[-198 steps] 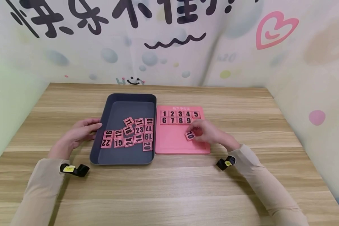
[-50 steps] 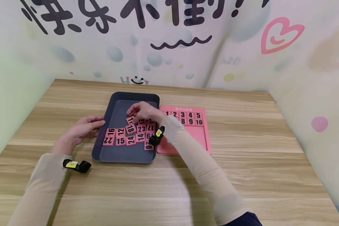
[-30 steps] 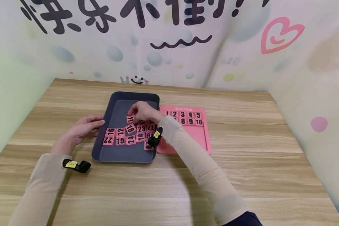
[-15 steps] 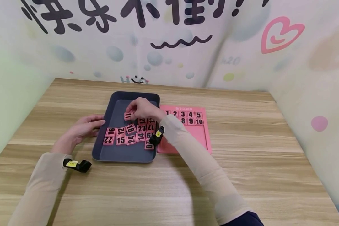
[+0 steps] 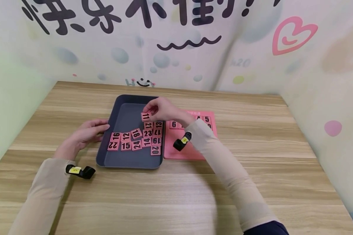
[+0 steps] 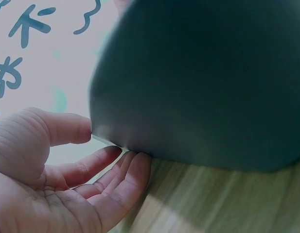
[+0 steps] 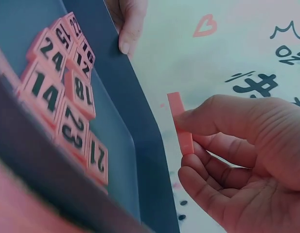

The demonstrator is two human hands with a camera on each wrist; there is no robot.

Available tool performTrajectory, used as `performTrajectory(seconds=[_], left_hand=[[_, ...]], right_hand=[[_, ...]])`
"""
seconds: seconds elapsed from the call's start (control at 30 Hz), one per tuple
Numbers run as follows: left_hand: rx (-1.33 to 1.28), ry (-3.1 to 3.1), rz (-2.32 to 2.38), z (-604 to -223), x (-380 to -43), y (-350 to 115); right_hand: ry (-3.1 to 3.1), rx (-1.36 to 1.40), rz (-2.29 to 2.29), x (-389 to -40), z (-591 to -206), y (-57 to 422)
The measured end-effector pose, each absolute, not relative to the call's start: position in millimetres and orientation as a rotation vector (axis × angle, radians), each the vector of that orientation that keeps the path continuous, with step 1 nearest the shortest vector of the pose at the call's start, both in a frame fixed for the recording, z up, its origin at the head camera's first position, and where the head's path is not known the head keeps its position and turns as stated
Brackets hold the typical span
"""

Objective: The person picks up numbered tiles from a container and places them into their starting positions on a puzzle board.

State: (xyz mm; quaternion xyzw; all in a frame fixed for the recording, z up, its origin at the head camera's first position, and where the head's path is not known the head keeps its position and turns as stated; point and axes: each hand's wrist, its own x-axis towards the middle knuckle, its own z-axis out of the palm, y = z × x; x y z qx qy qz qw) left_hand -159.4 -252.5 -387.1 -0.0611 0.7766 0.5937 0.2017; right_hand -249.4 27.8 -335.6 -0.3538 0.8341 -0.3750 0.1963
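Tile 11 (image 5: 145, 116) is part-hidden by the right hand (image 5: 162, 110).

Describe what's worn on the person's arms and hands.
The left hand and right hand are ungloved. The left sleeve and right sleeve are beige, reaching the wrists; navy cloth shows at the right one's upper end. A black left wrist device and matching right wrist device each carry a yellow label. No cables show.
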Motion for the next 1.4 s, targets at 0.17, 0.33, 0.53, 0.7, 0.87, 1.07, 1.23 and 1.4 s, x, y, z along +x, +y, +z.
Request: performTrajectory(seconds=[0.17, 0.33, 0.53, 0.7, 0.87, 1.07, 1.23, 1.4], left_hand=[[-0.173, 2.157, 1.676, -387, -160, -252], [-0.171, 2.157, 1.676, -386, -160, -252], [-0.177, 2.148, 1.679, -386, -160, -253], [-0.177, 2.129, 1.696, -388, -160, -253], [-0.178, 2.137, 1.691, -388, -161, -253], [-0.185, 2.145, 1.678, -389, -161, -253], [-0.191, 2.147, 1.677, -388, -161, -253], [-0.197, 2.147, 1.675, -388, -160, -253]], right_hand=[[2.357, -0.964, -1.057, -247, -337, 54], [2.373, -0.948, -1.06, -243, -340, 80], [2.393, -1.007, -1.01, -238, -354, 104], [2.377, -1.023, -0.961, -231, -365, 116], [2.361, -1.047, -0.91, -225, -374, 122], [2.35, -1.073, -0.851, -221, -380, 125], [2.327, -1.109, -0.858, -220, -384, 127], [2.327, -1.152, -0.85, -219, -385, 128]])
